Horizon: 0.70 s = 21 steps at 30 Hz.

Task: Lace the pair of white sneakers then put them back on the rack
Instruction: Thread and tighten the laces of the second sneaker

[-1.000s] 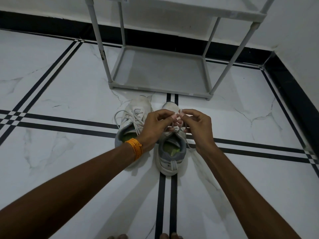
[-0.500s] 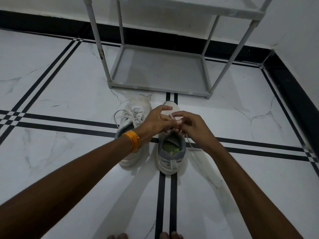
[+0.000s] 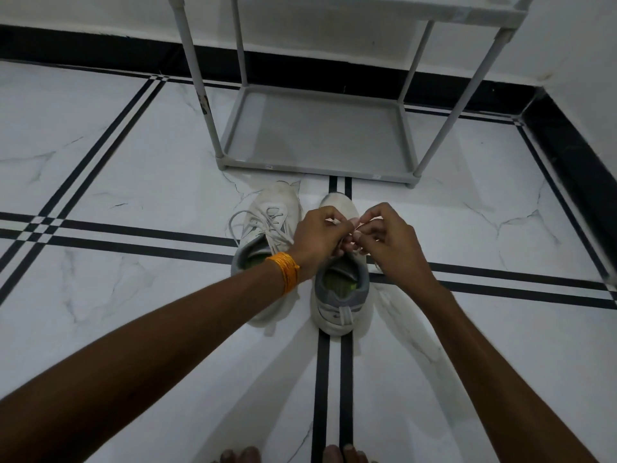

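Note:
Two white sneakers stand side by side on the floor, toes pointing at the rack. The left sneaker (image 3: 277, 208) has its laces threaded, with loose loops hanging to its left. Over the right sneaker (image 3: 340, 295) my left hand (image 3: 319, 238) and my right hand (image 3: 389, 243) meet, both pinching its white lace between fingertips. Most of that shoe's lacing is hidden under my hands. The grey shoe rack (image 3: 317, 135) stands just beyond, its bottom shelf bare.
The floor is white marble tile with black stripe lines (image 3: 133, 232). A black skirting and white wall run behind the rack and along the right side (image 3: 574, 155). My toes (image 3: 247, 456) show at the bottom edge.
My hands have shifted slightly and drawn up together over the right sneaker's tongue while working the lace. The sneakers have stayed in place.

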Motion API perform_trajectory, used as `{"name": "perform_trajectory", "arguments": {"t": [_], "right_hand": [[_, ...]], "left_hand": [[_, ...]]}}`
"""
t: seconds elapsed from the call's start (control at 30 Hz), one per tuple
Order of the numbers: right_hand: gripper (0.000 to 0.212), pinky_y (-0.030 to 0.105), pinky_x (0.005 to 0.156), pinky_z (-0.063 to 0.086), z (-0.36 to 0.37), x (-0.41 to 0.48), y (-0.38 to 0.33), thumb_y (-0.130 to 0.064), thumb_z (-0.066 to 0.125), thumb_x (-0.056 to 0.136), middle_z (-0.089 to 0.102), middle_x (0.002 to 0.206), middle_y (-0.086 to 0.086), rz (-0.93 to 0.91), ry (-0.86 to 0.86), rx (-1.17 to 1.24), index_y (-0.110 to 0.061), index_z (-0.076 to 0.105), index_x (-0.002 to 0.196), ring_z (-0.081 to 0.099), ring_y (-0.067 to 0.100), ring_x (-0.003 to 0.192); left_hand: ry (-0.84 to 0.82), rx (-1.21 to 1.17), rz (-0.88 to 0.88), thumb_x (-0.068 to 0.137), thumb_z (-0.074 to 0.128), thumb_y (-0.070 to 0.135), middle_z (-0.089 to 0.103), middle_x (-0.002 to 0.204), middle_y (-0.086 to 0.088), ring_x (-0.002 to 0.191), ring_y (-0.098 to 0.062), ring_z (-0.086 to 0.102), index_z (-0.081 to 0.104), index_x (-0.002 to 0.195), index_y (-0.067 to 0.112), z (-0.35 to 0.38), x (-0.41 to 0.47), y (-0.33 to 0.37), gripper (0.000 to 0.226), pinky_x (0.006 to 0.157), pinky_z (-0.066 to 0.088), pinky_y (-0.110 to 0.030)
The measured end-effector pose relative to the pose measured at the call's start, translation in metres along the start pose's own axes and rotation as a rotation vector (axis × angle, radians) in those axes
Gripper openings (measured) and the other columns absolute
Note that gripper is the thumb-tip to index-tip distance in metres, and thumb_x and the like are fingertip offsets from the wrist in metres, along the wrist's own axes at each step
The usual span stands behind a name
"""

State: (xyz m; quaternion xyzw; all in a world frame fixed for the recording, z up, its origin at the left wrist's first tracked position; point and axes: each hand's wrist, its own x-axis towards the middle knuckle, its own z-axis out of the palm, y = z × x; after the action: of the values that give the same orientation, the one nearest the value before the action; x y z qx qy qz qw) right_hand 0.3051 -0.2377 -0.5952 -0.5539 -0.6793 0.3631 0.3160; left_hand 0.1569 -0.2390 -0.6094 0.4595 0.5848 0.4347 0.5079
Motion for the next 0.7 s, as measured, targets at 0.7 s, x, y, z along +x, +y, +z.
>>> {"name": "perform_trajectory", "arguments": {"t": [0.7], "right_hand": [[0.022,0.036,0.093,0.045,0.014,0.007,0.001,-0.01,0.056,0.095,0.068,0.116,0.014,0.007,-0.006,-0.531,-0.007,0.067,0.115,0.058,0.029,0.107]], "left_hand": [[-0.064,1.067,0.714,0.086,0.064,0.011,0.069,0.097,-0.01,0.086,-0.025,0.062,0.066,0.108,0.01,-0.008,0.001,0.004,0.022,0.07,0.042,-0.029]]}}
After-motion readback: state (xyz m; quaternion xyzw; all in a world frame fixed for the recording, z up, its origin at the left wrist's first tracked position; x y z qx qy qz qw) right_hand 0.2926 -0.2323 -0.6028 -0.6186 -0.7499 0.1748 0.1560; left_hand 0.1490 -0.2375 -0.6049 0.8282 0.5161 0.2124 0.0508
